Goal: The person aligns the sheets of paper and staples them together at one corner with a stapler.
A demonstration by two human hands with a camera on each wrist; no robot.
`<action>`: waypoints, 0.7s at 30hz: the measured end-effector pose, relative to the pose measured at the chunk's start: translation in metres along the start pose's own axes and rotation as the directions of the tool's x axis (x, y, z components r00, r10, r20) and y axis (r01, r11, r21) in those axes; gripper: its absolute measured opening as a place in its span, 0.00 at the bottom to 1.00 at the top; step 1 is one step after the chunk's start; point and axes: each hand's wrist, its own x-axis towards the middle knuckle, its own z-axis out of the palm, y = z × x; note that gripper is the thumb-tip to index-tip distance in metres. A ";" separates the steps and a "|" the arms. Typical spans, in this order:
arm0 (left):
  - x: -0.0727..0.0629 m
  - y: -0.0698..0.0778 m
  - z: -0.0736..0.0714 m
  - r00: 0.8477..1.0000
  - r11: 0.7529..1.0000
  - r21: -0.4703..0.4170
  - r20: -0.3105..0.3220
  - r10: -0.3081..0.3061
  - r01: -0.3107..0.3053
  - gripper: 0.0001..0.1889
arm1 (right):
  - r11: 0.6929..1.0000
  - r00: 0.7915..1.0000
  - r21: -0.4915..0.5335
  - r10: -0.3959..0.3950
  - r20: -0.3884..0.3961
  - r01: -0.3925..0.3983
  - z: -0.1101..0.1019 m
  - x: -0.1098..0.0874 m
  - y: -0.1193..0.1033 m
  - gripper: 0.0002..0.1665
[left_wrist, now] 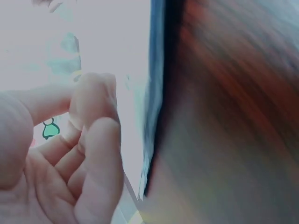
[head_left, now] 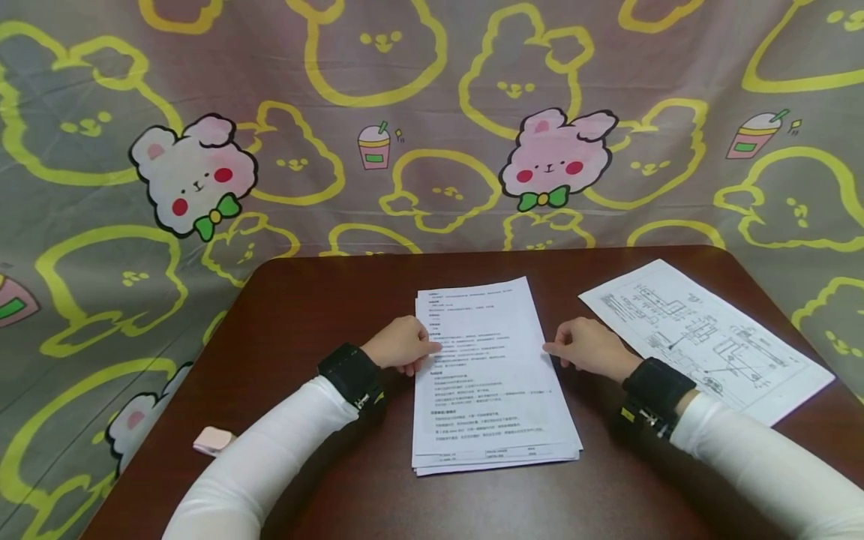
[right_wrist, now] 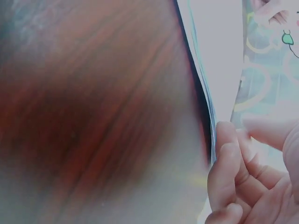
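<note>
A stack of printed paper sheets (head_left: 489,390) lies in front of me on the dark brown table, its edges slightly uneven at the bottom and left. My left hand (head_left: 403,346) pinches the stack's left edge, the tip of one digit over the top sheet and the other fingers curled at the side. Opposite it, my right hand (head_left: 589,346) holds the right edge between thumb and fingers. In the left wrist view, the stack's side (left_wrist: 152,107) shows as a thick pale band. Bent fingers (right_wrist: 224,172) meet the layered edge in the right wrist view.
Papers with technical line drawings (head_left: 702,337) lie at the right, partly behind my right wrist. A small pale pink block (head_left: 214,440) sits near the left edge of the table (head_left: 290,322). A patterned cloth (head_left: 432,135) hangs behind the table.
</note>
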 end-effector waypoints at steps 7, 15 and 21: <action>0.011 0.012 0.009 0.998 0.987 -0.153 0.017 0.054 -0.051 0.14 | 0.997 0.999 0.060 -0.041 -0.021 0.042 -0.006 0.001 0.002 0.11; 0.026 0.027 0.019 0.993 0.931 -0.360 0.071 0.096 -0.064 0.12 | 0.993 0.992 0.059 -0.102 -0.071 0.106 -0.016 0.001 0.010 0.08; 0.035 0.040 0.025 0.986 0.882 -0.467 0.107 0.125 -0.061 0.14 | 0.995 0.992 0.042 -0.091 -0.089 0.095 -0.028 0.003 0.020 0.10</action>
